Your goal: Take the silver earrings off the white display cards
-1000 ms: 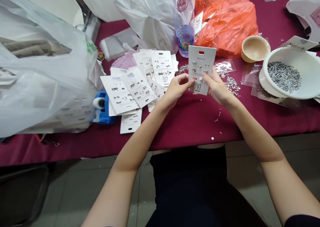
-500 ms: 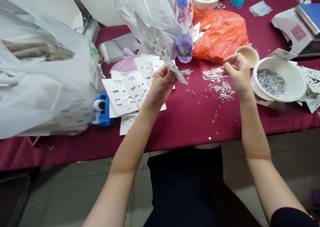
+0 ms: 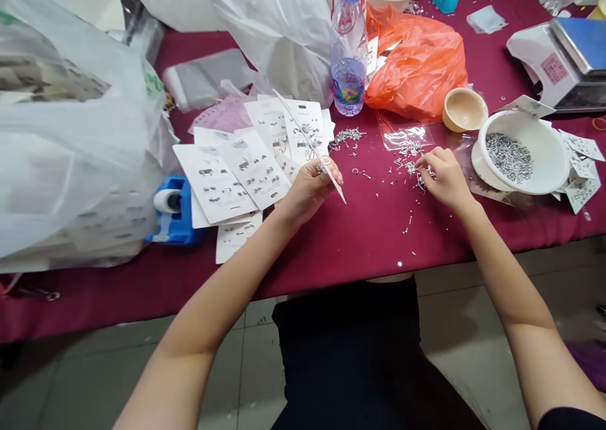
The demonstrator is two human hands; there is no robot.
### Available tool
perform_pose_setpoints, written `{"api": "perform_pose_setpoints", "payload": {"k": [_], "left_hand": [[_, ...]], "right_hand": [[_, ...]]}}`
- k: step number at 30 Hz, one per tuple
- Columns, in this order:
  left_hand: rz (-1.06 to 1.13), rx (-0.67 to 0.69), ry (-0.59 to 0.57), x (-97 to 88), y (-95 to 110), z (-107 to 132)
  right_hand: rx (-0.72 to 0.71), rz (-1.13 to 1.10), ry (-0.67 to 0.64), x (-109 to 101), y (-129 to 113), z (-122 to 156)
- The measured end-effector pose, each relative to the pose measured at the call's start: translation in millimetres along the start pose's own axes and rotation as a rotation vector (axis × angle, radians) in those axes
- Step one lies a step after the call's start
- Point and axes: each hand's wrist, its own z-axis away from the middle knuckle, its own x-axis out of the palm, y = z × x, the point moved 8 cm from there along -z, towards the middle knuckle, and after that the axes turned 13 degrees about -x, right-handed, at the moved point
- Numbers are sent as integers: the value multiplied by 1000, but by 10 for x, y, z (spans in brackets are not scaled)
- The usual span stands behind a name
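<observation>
Item: earring card (image 3: 336,185), white, seen nearly edge-on and tilted, raised above the surface (image 3: 360,234) just right of the spread of cards; small studs show where the left hand (image 3: 305,190) has its grip closed on the lower end. Right hand (image 3: 442,177): fingertips drawn narrow and pressed down into the loose metal pieces (image 3: 416,165) scattered on the cloth; whether the grip has caught one cannot be told. Beside these: a clear sachet (image 3: 404,133), a beige bowl (image 3: 464,109), and a white bowl (image 3: 558,165) holding a heap of the same metal parts. To the left: fanned filled cards (image 3: 246,171), a blue tape dispenser (image 3: 173,209), a large plastic sack (image 3: 71,146). Behind: water bottle (image 3: 349,57), orange bag (image 3: 416,57), scale (image 3: 563,57). Progress, as judged: a dozen or so cards look complete, one is in hand, and the stock of parts is far from used up.
</observation>
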Motion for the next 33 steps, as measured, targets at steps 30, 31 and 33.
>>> {"api": "perform_pose_setpoints", "payload": {"k": [30,31,33], "left_hand": [[349,-153,-118,267,-184,152],[347,-150,-123,268,-181,151],[348,-139,-128,273,-166,151]], "right_hand": [[175,-1421,157,476,-1230,-636],[182,-1417,159,483,-1224,-631],[190,-1404,163,487,-1210,-621]]}}
